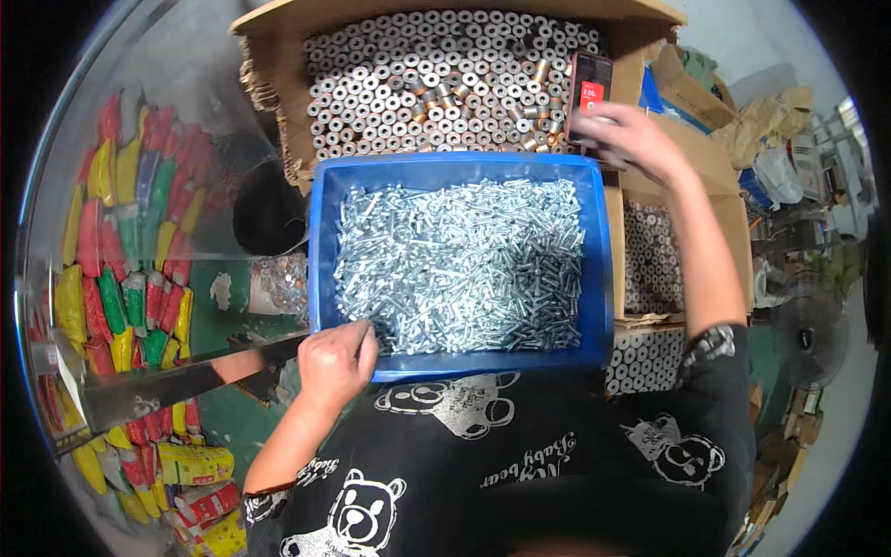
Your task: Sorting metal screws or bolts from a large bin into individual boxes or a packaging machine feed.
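A blue plastic bin (601, 241) full of loose silver screws (459, 260) sits right in front of me. My left hand (336, 360) is closed on the bin's near left corner, its thumb over the rim. Beyond the bin's far right corner, a phone (594, 67) with a lit red panel on its screen lies against the cardboard box. My right hand (631, 139) is over the phone's lower part, fingers reaching across the screen. Those fingers are slightly blurred and appear to hold nothing; whether they touch the glass is unclear.
Behind the bin, an open cardboard box (269, 56) holds many short metal cylinders with centre holes (399, 79). More cylinders fill a box (654, 260) to the right. Colourful packets (130, 297) are piled at left, near a dark bar (195, 371). A fan (806, 339) stands far right.
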The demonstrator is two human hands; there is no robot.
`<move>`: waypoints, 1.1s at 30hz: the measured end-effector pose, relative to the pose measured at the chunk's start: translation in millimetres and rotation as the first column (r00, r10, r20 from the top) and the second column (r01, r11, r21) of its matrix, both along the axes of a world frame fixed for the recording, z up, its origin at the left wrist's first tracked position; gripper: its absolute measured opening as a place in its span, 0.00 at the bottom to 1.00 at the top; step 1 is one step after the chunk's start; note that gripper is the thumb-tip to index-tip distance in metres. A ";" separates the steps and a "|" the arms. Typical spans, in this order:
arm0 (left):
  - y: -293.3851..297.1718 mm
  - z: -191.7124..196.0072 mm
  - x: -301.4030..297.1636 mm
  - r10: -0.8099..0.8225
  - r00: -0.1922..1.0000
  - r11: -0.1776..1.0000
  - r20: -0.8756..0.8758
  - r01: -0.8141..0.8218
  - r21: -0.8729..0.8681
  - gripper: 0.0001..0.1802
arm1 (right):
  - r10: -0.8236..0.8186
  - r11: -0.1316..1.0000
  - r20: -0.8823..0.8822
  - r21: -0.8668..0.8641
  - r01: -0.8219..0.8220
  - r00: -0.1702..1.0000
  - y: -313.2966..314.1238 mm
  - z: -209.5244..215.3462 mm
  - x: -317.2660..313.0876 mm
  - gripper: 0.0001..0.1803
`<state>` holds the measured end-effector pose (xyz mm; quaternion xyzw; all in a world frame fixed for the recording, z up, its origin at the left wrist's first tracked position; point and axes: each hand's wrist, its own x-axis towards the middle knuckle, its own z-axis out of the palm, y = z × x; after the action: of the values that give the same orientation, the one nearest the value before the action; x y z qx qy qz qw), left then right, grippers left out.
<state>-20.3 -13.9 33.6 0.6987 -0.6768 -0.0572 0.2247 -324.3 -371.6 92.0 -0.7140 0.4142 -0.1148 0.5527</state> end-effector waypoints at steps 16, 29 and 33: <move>5.4 -26.4 20.3 -0.223 0.970 0.973 -0.098 0.215 -0.083 0.08 | 0.106 0.292 -0.618 -0.730 -0.618 0.779 5.8 -43.5 180.5 0.19; 9.0 -9.8 12.2 -0.118 0.986 0.980 -0.115 0.097 -0.174 0.12 | 0.263 0.895 -0.112 -0.344 -0.285 0.958 140.3 -31.5 361.0 0.24; 12.9 -13.0 13.8 -0.090 0.992 0.992 -0.085 0.082 -0.091 0.10 | 0.300 0.784 0.194 -0.609 -0.126 0.934 140.2 -53.3 316.3 0.20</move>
<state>-6.4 -1.0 20.6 0.6552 -0.6974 -0.0681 0.2823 -8.0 -231.4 38.6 -0.8682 0.1918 -0.2730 0.3673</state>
